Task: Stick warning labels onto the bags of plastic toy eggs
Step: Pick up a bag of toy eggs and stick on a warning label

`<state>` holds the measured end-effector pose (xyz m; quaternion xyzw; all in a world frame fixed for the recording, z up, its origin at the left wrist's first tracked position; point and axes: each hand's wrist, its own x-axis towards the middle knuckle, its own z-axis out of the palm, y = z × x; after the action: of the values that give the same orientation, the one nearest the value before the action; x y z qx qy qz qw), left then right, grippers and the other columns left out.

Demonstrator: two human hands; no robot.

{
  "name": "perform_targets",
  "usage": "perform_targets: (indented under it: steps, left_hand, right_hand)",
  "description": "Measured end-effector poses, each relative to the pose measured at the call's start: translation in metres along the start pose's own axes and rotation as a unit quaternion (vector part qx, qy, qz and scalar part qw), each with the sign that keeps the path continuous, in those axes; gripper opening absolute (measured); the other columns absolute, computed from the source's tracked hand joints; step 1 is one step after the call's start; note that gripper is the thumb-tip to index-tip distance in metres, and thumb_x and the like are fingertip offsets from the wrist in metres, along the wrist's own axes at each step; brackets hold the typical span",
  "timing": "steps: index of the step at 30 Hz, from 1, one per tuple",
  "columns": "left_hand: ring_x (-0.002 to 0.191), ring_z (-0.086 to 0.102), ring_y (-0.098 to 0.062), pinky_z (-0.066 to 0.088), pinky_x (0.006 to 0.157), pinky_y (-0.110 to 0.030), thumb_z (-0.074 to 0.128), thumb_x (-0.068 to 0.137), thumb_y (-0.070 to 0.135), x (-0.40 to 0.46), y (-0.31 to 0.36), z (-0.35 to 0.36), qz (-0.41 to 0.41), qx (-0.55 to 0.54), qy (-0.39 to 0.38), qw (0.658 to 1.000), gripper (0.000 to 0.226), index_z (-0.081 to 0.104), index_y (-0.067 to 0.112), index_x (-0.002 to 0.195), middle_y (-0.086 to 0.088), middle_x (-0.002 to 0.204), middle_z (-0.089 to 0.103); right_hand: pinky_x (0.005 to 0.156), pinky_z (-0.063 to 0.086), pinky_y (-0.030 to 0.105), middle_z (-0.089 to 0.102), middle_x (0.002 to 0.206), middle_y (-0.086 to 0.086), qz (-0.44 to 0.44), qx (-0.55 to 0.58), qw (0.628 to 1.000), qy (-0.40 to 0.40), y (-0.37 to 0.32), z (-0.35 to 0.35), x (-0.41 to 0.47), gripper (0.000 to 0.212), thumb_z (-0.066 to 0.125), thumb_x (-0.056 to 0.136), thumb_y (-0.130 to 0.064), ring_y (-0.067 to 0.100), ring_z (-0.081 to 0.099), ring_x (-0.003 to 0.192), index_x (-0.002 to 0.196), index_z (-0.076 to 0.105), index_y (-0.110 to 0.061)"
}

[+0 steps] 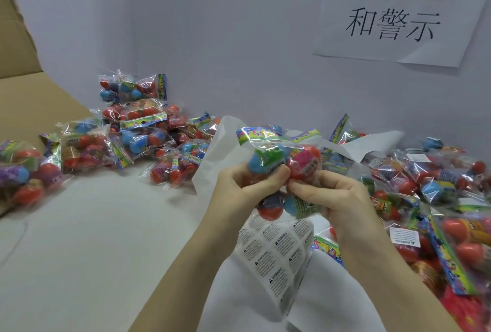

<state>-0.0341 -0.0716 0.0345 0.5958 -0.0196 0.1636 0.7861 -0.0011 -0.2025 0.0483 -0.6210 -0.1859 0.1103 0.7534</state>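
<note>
Head view: left hand (239, 188) and right hand (337, 198) grip egg bag (281, 161).

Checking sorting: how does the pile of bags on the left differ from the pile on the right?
The right pile shows bags with white warning labels; none show on the left pile. The left pile lies beside cardboard; the right pile lies close to the right hand. Both hold colourful eggs in clear bags.

i see a clear bag of toy eggs (281, 164), blue, red and pink with a bright header strip, held up above a curling sheet of warning labels (276, 254), with more bags piled left (111, 140) and right (435, 193).
</note>
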Motion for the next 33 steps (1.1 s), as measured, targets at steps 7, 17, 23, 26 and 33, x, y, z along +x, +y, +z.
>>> perform_targets:
  steps: [7, 17, 23, 26, 33]
  left_hand:
    - [0.074, 0.061, -0.009, 0.046, 0.063, -0.019, 0.076, 0.066, 0.05, -0.001, -0.004, 0.006, 0.067, 0.111, 0.158, 0.979, 0.04, 0.063, 0.022, 0.09, 0.005, 0.081, 0.066]
    - [0.076, 0.071, -0.014, 0.054, 0.064, -0.019, 0.063, 0.072, 0.024, -0.005, 0.01, 0.006, 0.022, -0.144, 0.0, 0.989, 0.024, 0.074, 0.012, 0.089, -0.005, 0.084, 0.074]
    - [0.076, 0.07, -0.018, 0.056, 0.063, -0.025, 0.057, 0.075, 0.026, -0.008, 0.016, 0.002, -0.019, -0.169, -0.052, 0.984, 0.026, 0.075, 0.014, 0.089, -0.008, 0.085, 0.073]
    - [0.067, 0.07, -0.015, 0.053, 0.055, -0.018, 0.054, 0.075, 0.026, -0.009, 0.019, 0.003, -0.015, -0.182, -0.064, 0.981, 0.026, 0.077, 0.015, 0.078, -0.006, 0.077, 0.073]
    - [0.066, 0.07, -0.017, 0.056, 0.06, -0.024, 0.067, 0.058, 0.025, -0.005, 0.015, 0.0, 0.001, -0.143, 0.004, 0.99, 0.026, 0.074, 0.005, 0.073, -0.008, 0.075, 0.073]
  right_hand:
    - [0.064, 0.047, 0.017, 0.067, 0.07, -0.011, -0.191, -0.17, 0.933, 0.251, 0.005, 0.002, -0.002, 0.021, 0.075, 0.063, -0.037, 0.006, 0.062, 0.069, 0.076, 0.062, -0.026]
    - [0.082, 0.042, 0.014, 0.061, 0.104, -0.008, -0.388, -0.275, 0.876, 0.082, 0.009, 0.015, -0.012, 0.028, 0.064, 0.075, -0.031, 0.003, 0.056, 0.097, 0.102, 0.061, -0.024]
    - [0.073, 0.051, 0.019, 0.073, 0.081, -0.006, -0.168, -0.1, 0.977, 0.082, -0.002, 0.006, -0.004, 0.015, 0.066, 0.07, -0.038, 0.008, 0.067, 0.08, 0.077, 0.075, -0.029]
    - [0.066, 0.053, 0.021, 0.073, 0.07, 0.001, -0.128, -0.048, 0.99, 0.036, -0.003, 0.005, -0.004, 0.019, 0.064, 0.065, -0.037, 0.012, 0.068, 0.067, 0.071, 0.077, -0.025]
    - [0.059, 0.052, 0.018, 0.072, 0.067, 0.005, -0.089, 0.003, 0.996, -0.006, -0.006, -0.001, -0.004, 0.021, 0.068, 0.057, -0.036, 0.013, 0.066, 0.059, 0.065, 0.076, -0.018]
